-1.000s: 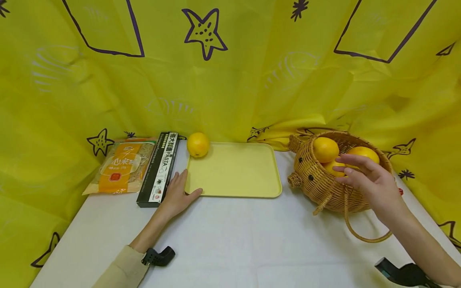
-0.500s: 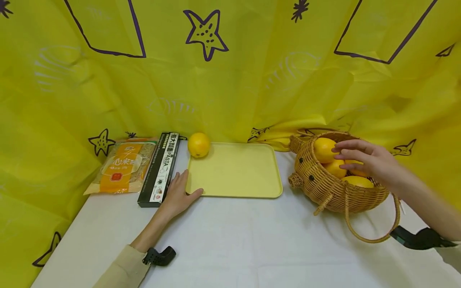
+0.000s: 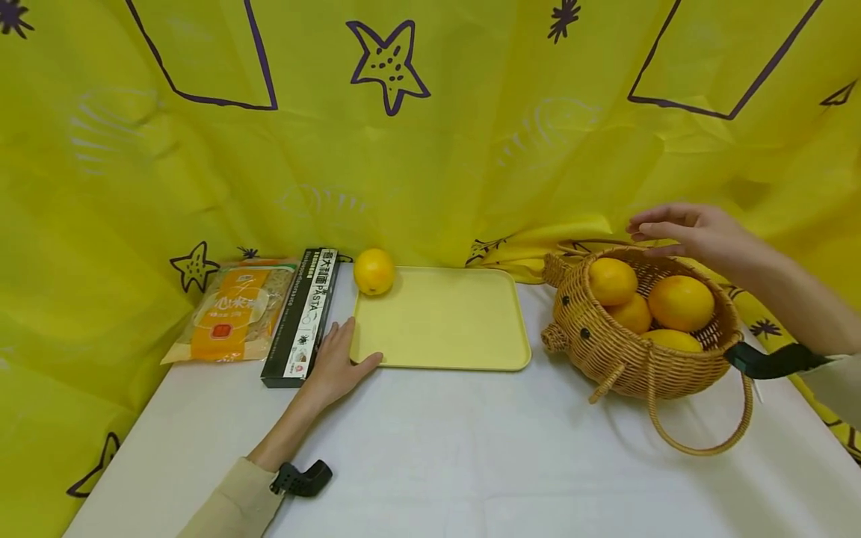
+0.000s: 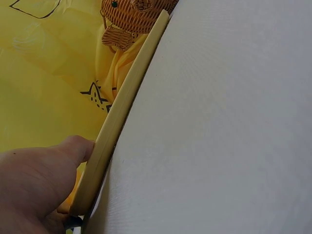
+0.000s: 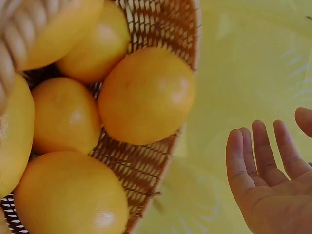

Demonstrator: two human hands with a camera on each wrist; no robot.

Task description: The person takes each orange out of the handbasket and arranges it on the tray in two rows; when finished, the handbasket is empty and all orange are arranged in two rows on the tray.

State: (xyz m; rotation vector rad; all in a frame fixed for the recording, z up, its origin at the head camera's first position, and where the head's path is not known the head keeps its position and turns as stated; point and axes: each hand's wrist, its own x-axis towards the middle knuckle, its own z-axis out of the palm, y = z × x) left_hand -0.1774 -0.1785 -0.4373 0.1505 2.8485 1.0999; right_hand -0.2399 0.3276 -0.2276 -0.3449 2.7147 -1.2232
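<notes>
A pale yellow tray (image 3: 440,321) lies on the white table, with one orange (image 3: 374,272) at its far left corner. My left hand (image 3: 334,373) rests at the tray's near left corner, fingers straight along its left side. In the left wrist view the thumb meets the tray's edge (image 4: 119,112). On the right, a wicker pig-shaped basket (image 3: 625,366) holds several oranges (image 3: 681,302). Above the basket's back rim hovers my right hand (image 3: 706,237), fingers loosely bent and holding nothing. The right wrist view has that hand (image 5: 273,180) apart from the oranges (image 5: 146,95).
Left of the tray are a black-and-white pasta box (image 3: 303,321) and an orange-labelled food packet (image 3: 232,314). The basket's handle (image 3: 699,452) hangs out toward the front. A yellow patterned cloth (image 3: 430,149) hangs behind the table.
My right hand has risen away from the oranges to above the basket's back rim, uncovering the fruit. My left hand has stayed at the tray.
</notes>
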